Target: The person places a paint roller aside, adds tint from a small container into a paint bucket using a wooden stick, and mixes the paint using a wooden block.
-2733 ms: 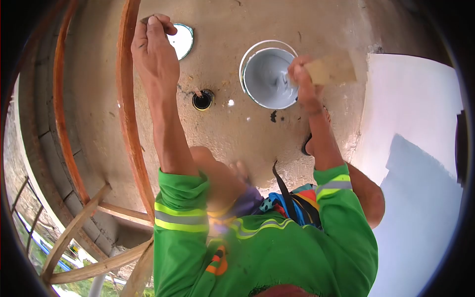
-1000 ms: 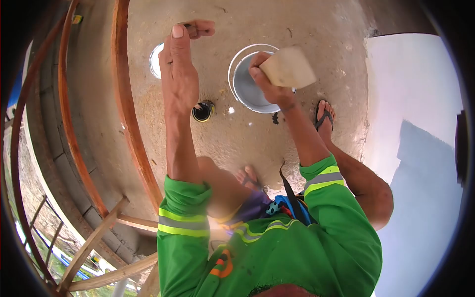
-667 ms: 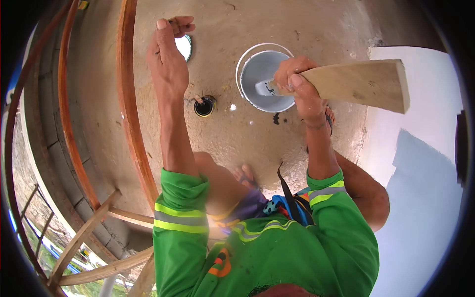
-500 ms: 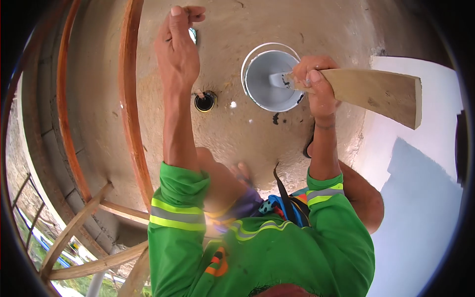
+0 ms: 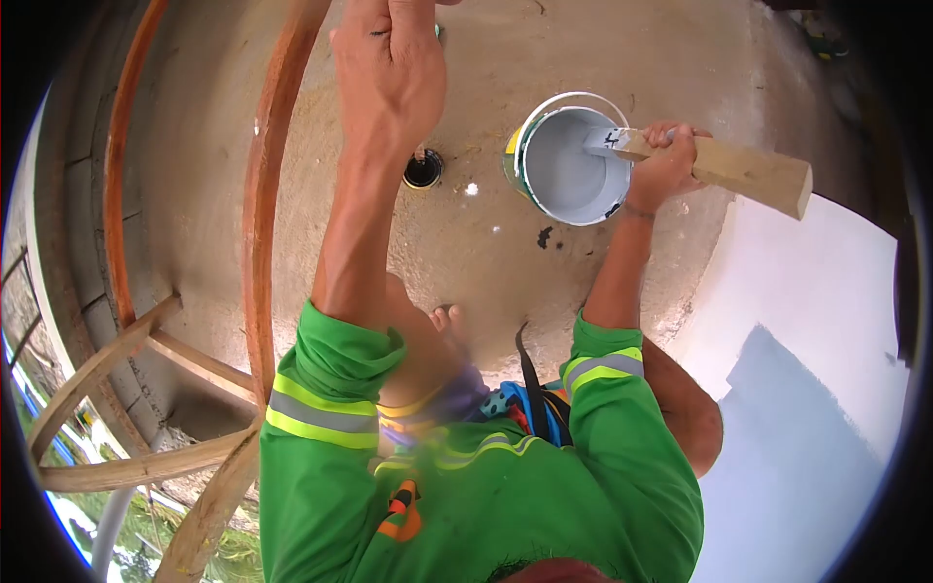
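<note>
My right hand [image 5: 669,167] is closed around the narrow part of a wooden board [image 5: 753,173]. Its paint-coated end reaches over the rim into a bucket [image 5: 516,167], and its wide end points out to the right. Grey paint [image 5: 575,175] coats the inside of the bucket, which has a raised white handle. Stretched far forward, my left hand [image 5: 394,78] is cut off by the top edge. Its fingers are mostly out of frame, and whether it holds anything is hidden.
A small can [image 5: 423,171] of something black, with a stick in it, stands left of the bucket. Orange-brown wooden bars [image 5: 270,165] curve along the left. At the right is a white surface [image 5: 807,277] partly coated light blue-grey [image 5: 802,428]. Dark spots mark the floor.
My left hand has moved forward, its fingers leaving the frame. My right hand has turned the board so it shows narrower. The whole view has shifted slightly, showing the bucket's side.
</note>
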Demonstrator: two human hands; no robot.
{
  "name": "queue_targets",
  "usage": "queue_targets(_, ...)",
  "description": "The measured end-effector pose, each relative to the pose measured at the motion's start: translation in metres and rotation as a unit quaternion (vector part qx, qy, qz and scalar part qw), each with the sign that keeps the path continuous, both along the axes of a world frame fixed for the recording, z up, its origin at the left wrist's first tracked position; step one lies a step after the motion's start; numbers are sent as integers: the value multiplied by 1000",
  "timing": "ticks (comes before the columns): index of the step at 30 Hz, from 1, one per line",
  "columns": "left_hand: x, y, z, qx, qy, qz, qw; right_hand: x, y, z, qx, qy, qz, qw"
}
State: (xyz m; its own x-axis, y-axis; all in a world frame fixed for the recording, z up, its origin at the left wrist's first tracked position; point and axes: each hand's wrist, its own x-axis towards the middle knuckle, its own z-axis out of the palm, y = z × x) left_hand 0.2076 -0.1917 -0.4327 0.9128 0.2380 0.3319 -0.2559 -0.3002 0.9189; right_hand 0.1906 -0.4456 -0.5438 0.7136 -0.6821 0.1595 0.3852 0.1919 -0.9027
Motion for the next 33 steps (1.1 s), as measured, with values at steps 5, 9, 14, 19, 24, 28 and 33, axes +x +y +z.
queue_targets(5,-9,13,3,3,7,24,1000,19,14,-3,-24,-10,21,999)
queue_targets(9,-16,7,24,0,35,41,999,13,22,-18,14,-32,73,997)
queue_targets(14,-17,5,10,9,-36,26,999,8,41,-22,32,-51,171,983)
queue_targets(19,-3,-1,-5,-8,-28,-13,999,-17,48,-14,-155,43,326,932)
queue_targets(24,3,-18,-2,-19,1,-39,999,-58,13,1,-230,-18,538,811)
queue_targets(28,14,-17,-11,-21,21,-30,999,-78,-18,24,-224,42,514,827)
queue_targets(33,12,-17,-6,-34,82,-18,996,-48,-27,4,-215,60,376,899)
